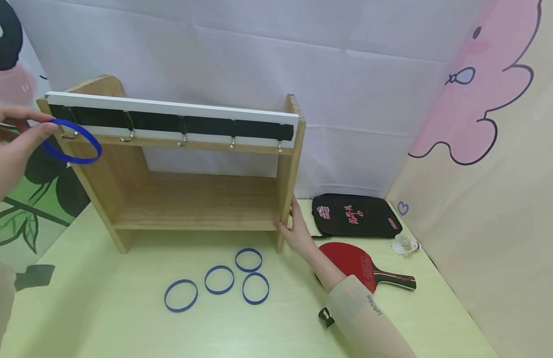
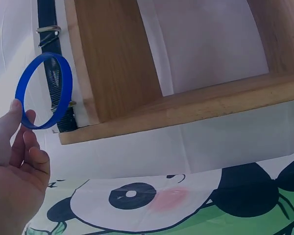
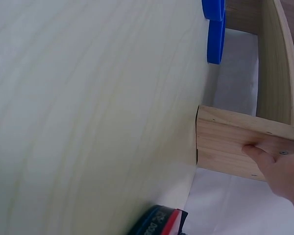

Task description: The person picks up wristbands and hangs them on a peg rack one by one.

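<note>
Thumb and fingers of my left hand (image 1: 12, 144) pinch a blue wristband (image 1: 86, 160) at the left end of a wooden shelf (image 1: 196, 199). Across the shelf's top front runs a white-and-black rail (image 1: 160, 119) with several metal hooks (image 1: 128, 134). In the head view the band overlaps the leftmost hook; the left wrist view shows it upright in front of the rail (image 2: 66, 120). My right hand (image 1: 298, 233) grips the shelf's right side panel low down, thumb at the front edge and fingers on the outer face.
Several more blue wristbands (image 1: 180, 310) lie on the table before the shelf. To the right are a black case (image 1: 356, 219), a shuttlecock (image 1: 405, 245) and a red table tennis bat (image 1: 348, 256). A small black object (image 1: 326, 317) lies by the right sleeve.
</note>
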`<act>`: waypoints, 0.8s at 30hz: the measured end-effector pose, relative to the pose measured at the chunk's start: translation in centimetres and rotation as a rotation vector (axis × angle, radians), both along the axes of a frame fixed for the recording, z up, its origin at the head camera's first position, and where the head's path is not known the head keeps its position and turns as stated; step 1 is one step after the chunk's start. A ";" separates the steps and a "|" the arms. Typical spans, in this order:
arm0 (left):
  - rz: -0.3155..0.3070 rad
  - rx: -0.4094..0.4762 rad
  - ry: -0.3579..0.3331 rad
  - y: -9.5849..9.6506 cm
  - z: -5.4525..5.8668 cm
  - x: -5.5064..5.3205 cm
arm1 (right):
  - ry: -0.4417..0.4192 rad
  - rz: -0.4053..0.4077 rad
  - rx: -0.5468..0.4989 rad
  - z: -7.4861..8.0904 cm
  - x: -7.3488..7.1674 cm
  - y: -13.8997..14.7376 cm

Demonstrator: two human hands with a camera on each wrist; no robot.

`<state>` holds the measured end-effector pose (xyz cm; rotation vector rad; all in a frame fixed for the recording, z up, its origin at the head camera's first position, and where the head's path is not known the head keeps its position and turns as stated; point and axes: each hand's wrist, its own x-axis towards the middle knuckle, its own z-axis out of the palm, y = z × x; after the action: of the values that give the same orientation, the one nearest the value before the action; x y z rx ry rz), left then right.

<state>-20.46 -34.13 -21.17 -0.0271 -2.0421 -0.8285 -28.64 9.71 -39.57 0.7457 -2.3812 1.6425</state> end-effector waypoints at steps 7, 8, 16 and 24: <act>-0.016 0.095 -0.034 -1.7 -0.9 -1.7 | 0.001 -0.002 -0.002 0.4 0.4 0.0; -0.032 0.112 -0.036 -1.8 -0.9 -1.8 | 0.001 -0.002 0.000 0.4 0.4 0.0; -0.067 0.157 -0.096 -2.1 -1.7 -2.1 | 0.001 -0.006 0.003 0.5 0.4 0.0; -0.029 0.122 -0.166 -1.9 -2.2 -1.8 | -0.003 -0.011 0.004 0.5 0.4 -0.1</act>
<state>-22.27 -36.04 -23.40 0.0830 -2.1451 -1.0012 -28.25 9.65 -39.12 0.7306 -2.3866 1.6368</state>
